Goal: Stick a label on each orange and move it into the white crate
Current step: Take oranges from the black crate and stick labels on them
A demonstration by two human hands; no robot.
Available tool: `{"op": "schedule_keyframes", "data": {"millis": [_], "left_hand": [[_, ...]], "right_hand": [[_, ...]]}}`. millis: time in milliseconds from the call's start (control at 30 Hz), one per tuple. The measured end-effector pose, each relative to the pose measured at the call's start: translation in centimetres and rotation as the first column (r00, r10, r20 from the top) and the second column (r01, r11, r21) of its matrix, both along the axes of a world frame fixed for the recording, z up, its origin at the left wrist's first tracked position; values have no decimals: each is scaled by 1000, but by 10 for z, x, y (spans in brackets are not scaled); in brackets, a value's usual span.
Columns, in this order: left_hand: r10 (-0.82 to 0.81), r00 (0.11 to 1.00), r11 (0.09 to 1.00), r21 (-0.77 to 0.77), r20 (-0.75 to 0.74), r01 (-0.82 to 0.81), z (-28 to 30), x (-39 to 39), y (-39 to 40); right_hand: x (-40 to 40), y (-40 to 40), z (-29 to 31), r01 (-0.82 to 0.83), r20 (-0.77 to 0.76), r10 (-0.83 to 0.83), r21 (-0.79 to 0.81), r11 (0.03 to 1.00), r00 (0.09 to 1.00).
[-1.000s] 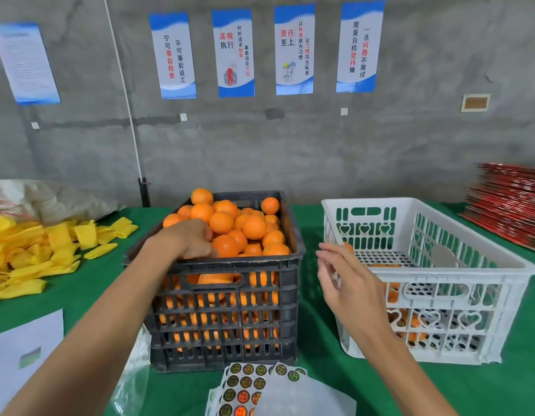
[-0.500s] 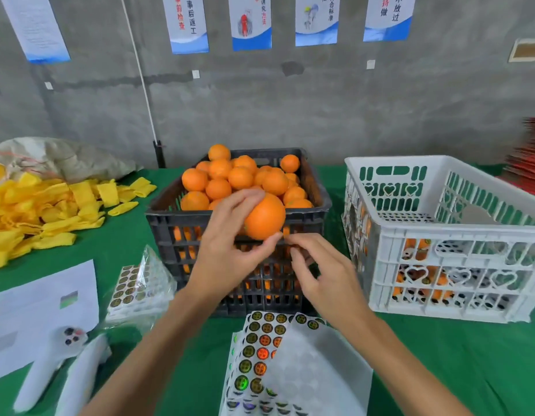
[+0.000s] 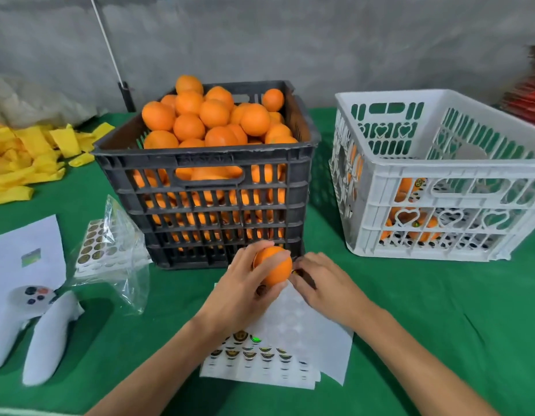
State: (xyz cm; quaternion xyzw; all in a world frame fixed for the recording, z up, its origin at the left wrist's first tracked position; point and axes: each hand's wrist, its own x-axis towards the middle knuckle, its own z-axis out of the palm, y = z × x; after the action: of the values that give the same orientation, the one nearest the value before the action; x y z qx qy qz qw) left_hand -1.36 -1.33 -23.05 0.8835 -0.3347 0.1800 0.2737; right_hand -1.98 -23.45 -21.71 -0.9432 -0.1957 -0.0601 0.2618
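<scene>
2 hands, 2 crates, 1 orange in hand. left hand (image 3: pixel 239 291) grips the orange (image 3: pixel 273 265), fingers curled round its left and top, thumb under it, held just above the label sheets (image 3: pixel 278 352) near the table's front edge. right hand (image 3: pixel 323 285) sits just right of the orange, fingertips pinched together against its right side; sth small and dark shows at the tips, prob a label, can't tell for sure. black crate (image 3: pixel 203 172) stands mid-table, directly behind the hands, heaped w/ oranges above its rim; approx 20 visible on top, more through the slats. white crate (image 3: pixel 440 175) stands to its right, apart from it, a green strip of table between them; a few oranges lie on its bottom, seen through the side holes, exact count unclear, upper part open. label sheets: a fanned stack of several under the forearms, one more batch in a clear bag (image 3: pixel 116 253) by the black crate's front-left corner. 2 white controllers (image 3: pixel 32 328) at the front-left corner, 1 white paper (image 3: pixel 23 253) behind them, a pile of yellow strips (image 3: pixel 26 157) along the left edge. green table (image 3: pixel 425 310) lies bare in front of the white crate, out to the right edge.
</scene>
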Motion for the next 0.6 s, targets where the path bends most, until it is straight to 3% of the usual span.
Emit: {"op": "schedule_keyframes", "data": {"millis": [333, 600], "left_hand": [[74, 973, 988, -114, -217, -100, -5, -1, 4], [149, 958, 975, -128, -246, -184, -6, -1, 1]], "right_hand": [[1, 9, -4, 20, -39, -22, -48, 999, 999], [12, 23, -4, 218, -153, -194, 161, 963, 969]]}}
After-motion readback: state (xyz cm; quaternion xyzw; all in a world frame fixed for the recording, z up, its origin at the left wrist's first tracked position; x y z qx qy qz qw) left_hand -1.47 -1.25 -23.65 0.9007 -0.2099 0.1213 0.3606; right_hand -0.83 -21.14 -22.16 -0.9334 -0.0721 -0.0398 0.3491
